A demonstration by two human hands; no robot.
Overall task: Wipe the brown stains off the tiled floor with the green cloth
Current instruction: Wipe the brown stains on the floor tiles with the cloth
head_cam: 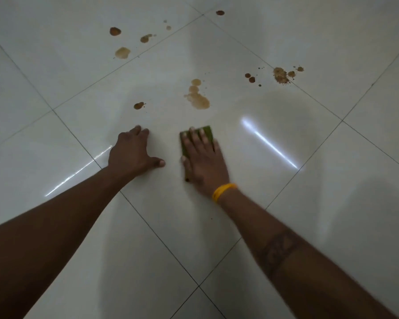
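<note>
My right hand (204, 161) lies flat on the folded green cloth (207, 131), pressing it onto the white tiled floor (274, 226); most of the cloth is hidden under the palm. My left hand (131, 153) rests flat on the floor to its left, fingers spread, holding nothing. Just beyond the cloth is a large pale brown stain (197, 97). A small brown spot (138, 105) sits ahead of my left hand. Farther off lie a speckled stain (281, 75) at the right and several blotches (122, 52) at the far left.
Glossy white tiles with dark grout lines run diagonally all around. Bright light reflections streak the floor at left (78, 171) and right (270, 143). A lone brown spot (220, 12) lies at the far top. A yellow band (224, 191) circles my right wrist.
</note>
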